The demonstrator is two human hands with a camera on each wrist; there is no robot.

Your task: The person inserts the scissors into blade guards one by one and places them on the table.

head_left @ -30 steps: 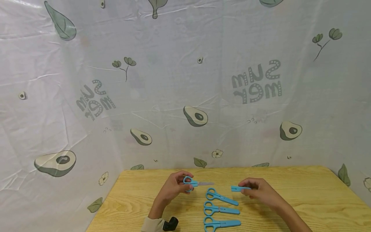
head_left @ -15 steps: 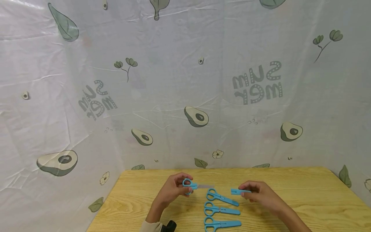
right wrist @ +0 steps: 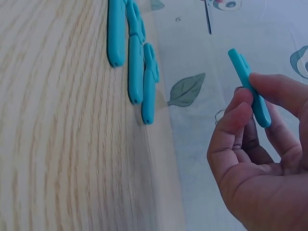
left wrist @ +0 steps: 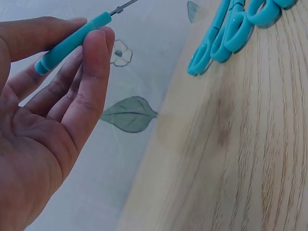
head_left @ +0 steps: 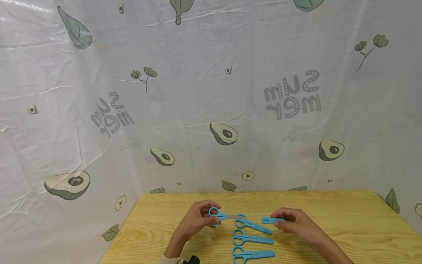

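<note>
Between thumb and fingers, my left hand (head_left: 197,219) pinches blue-handled scissors (head_left: 221,216) by the handle, their bare metal blades pointing right. The left wrist view shows that handle (left wrist: 72,45) edge-on, with only a bit of blade. My right hand (head_left: 293,221) pinches a blue scissors cap (head_left: 268,220), its slotted end facing the blades across a gap. In the right wrist view the cap (right wrist: 245,77) tilts in the fingertips. Below lie three capped blue scissors, the top pair (head_left: 253,224) slanted, the middle pair (head_left: 252,238) and the bottom pair (head_left: 252,254) nearly level.
The wood-grain table (head_left: 158,223) reaches back to a pale plastic sheet (head_left: 191,161) printed with avocados and leaves. A black strap piece (head_left: 193,260) shows at the left sleeve (head_left: 169,259).
Both hands have come slightly lower in the head view, still holding the scissors and the cap. The bare blades now overlap the top capped pair's finger loops in view. The three capped scissors stay put.
</note>
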